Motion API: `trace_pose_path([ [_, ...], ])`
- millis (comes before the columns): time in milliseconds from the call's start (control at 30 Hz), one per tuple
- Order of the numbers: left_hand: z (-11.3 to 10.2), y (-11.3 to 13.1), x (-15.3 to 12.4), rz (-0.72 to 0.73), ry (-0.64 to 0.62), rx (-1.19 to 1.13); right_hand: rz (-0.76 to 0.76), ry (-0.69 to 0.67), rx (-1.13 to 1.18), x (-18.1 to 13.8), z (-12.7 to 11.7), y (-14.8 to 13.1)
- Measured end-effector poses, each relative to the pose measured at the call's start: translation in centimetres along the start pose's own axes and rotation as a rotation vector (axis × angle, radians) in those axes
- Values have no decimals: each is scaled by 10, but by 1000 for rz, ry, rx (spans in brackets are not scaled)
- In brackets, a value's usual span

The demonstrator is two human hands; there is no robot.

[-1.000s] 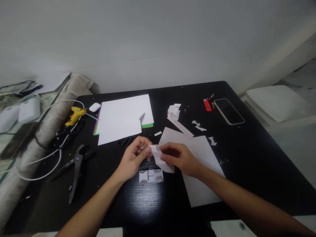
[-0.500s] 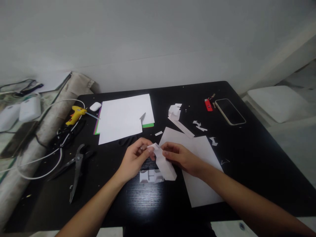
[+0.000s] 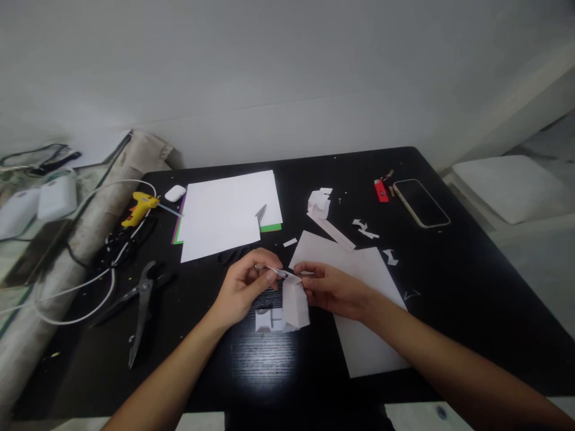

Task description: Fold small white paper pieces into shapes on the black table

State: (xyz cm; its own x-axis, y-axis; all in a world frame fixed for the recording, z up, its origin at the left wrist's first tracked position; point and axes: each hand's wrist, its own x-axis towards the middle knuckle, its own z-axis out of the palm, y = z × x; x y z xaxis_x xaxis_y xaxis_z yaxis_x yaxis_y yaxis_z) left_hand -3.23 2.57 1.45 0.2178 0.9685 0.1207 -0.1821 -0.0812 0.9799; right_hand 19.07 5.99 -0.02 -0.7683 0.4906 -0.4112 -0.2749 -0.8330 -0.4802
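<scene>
Near the frame's centre, above the black counter (image 3: 449, 299), the left hand (image 3: 245, 290) and right hand (image 3: 335, 290) pinch a folded paper piece (image 3: 294, 302) between them, over another cut piece (image 3: 268, 320).

two bare hands: the left hand (image 3: 245, 287) and the right hand (image 3: 335, 290). one folded white paper form (image 3: 294, 305), pinched by both. one smaller creased white paper piece (image 3: 268, 321). one large white paper sheet (image 3: 359, 323). one stack of white, green and purple sheets (image 3: 224, 215). one yellow glue gun (image 3: 141, 207). one white earbud case (image 3: 175, 193). one red lighter (image 3: 380, 190). one dark phone (image 3: 421, 202). one pair of metal shears (image 3: 141, 299). at least four small white paper scraps (image 3: 390, 257).
</scene>
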Motion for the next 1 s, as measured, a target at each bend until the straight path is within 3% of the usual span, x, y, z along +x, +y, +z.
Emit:
trace_pose_path([
  [333, -7, -3, -3, -3, -36, -79, -197, 87, -262, 1, 8, 2],
  [667, -12, -4, -2, 61, -24, -48, -214, 28, -427, -3, 10, -3],
  [1000, -12, -5, -3, 3, -51, 5, -236, 121, -537, -4, 12, 1],
])
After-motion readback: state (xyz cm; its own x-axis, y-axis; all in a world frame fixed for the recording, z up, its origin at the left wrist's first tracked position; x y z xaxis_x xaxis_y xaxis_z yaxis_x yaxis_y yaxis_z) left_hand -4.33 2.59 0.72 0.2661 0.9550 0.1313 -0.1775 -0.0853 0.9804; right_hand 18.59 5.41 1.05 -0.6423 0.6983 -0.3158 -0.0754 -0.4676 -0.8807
